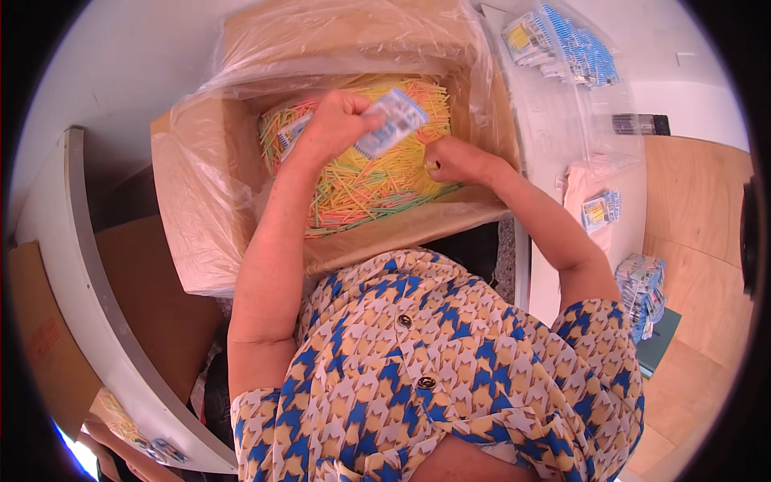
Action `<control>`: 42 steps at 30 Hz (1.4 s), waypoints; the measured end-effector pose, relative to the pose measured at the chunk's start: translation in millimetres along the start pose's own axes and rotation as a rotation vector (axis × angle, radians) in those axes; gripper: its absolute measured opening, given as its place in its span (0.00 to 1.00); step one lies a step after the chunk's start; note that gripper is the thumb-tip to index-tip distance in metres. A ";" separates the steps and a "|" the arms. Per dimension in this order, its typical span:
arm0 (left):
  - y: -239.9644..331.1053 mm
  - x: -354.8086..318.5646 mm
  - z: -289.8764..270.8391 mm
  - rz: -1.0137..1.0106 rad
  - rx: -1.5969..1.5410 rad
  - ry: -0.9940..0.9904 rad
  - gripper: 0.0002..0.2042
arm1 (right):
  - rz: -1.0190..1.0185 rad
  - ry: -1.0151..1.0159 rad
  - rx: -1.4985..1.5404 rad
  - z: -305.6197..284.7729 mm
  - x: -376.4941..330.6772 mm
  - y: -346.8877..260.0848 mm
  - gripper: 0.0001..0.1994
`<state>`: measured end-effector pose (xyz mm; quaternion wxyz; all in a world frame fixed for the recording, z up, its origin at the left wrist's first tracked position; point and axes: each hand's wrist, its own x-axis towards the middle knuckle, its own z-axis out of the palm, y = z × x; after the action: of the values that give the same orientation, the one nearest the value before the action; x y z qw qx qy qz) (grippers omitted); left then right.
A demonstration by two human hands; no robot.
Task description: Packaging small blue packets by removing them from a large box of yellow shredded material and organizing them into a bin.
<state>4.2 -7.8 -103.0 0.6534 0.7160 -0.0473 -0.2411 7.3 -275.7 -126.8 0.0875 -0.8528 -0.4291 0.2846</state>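
The person's shirt [361, 353] has a jagged houndstooth print of tan, pale pinkish grey and blue, with two round, dark metallic-looking buttons [427, 383] down its front. Its short sleeves [596, 320] leave forearms [269, 249] and hands [331, 130] bare.

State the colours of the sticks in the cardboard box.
Thin sticks: yellow, orange-pink and green; best in the head view.

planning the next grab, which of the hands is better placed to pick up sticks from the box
Probably the right hand: it is down at the coloured sticks in the box, while the left hand holds a blue-and-white packet.
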 end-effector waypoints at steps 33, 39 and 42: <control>-32.7 -0.5 30.4 0.347 -0.201 -0.047 0.05 | 0.354 0.756 1.398 -84.6 -30.0 -75.9 0.09; -21.1 -4.8 28.3 0.178 -0.217 -0.099 0.08 | 0.435 0.673 1.342 -80.2 -34.2 -76.8 0.09; -15.7 -5.3 30.1 0.199 -0.278 -0.056 0.08 | 0.313 0.767 0.896 -53.6 -35.0 -53.8 0.09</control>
<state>-16.7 -31.0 -117.4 0.7653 0.6033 -0.1023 -0.1994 -15.8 -264.7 -47.2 0.5433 -0.8276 -0.0749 0.1195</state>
